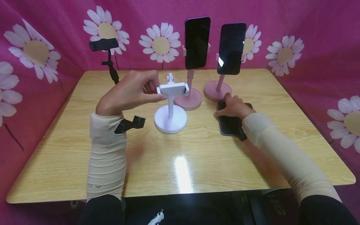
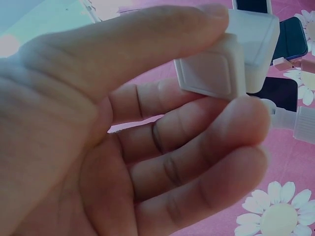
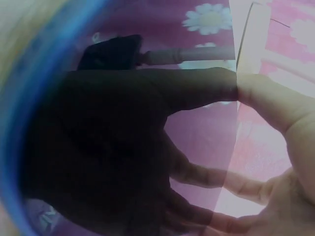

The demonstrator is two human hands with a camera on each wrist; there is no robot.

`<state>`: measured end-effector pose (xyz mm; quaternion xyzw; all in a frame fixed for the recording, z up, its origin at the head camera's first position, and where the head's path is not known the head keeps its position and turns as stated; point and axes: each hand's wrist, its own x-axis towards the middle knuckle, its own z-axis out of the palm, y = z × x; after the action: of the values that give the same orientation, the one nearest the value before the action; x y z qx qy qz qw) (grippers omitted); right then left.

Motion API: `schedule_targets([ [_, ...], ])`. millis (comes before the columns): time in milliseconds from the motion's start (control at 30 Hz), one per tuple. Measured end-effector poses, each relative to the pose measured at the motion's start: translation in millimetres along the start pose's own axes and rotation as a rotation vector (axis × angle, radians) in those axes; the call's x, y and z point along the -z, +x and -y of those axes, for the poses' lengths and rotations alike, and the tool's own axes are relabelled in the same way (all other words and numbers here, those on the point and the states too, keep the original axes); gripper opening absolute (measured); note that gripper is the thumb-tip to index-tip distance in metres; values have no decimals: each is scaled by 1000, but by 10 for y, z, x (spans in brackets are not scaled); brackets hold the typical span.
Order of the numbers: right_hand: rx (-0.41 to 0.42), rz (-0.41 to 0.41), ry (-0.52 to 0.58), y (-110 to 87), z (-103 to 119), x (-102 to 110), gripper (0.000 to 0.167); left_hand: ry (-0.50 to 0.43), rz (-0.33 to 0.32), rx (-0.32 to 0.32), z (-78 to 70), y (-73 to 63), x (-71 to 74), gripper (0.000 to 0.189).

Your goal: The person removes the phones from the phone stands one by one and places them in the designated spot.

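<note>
My left hand (image 1: 135,89) pinches the left side of the holder on a white phone stand (image 1: 170,122), thumb below and fingers above. The stand's round base rests on the wooden table, and its holder carries no phone. In the left wrist view, the thumb and fingertips close around the white clamp end (image 2: 204,73). To the right, my right hand (image 1: 235,106) grips the far end of a dark smartphone (image 1: 228,126) that lies close over the table. The glossy phone screen (image 3: 123,132) mirrors the hand in the right wrist view, with thumb and fingers at its edge.
Behind stand two pink phone stands, their bases (image 1: 189,102) (image 1: 213,90) side by side, holding upright phones (image 1: 197,43) (image 1: 232,47). A black stand with a bar-shaped top (image 1: 103,44) rises at the back left. Pink flowered cloth (image 1: 135,15) surrounds the table (image 1: 157,162).
</note>
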<state>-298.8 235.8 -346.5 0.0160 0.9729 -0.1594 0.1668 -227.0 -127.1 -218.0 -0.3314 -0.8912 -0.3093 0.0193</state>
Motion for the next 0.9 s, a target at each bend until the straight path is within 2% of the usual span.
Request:
schedule_targets([
  [200,-2,-39,-27,11,20,-54,103,-3,1,4,-4,7,1,29],
  [333,2,-64,-57,7,43,-72,92,-8,-2,-1,2,3,0,29],
  [600,-15,-40,-90,-32,83,-67,80,-10,-3,2,-2,-10,-3,29],
  [900,17,-54,-120,-55,82,-64,68,-2,-8,-5,-1,-7,2,29],
])
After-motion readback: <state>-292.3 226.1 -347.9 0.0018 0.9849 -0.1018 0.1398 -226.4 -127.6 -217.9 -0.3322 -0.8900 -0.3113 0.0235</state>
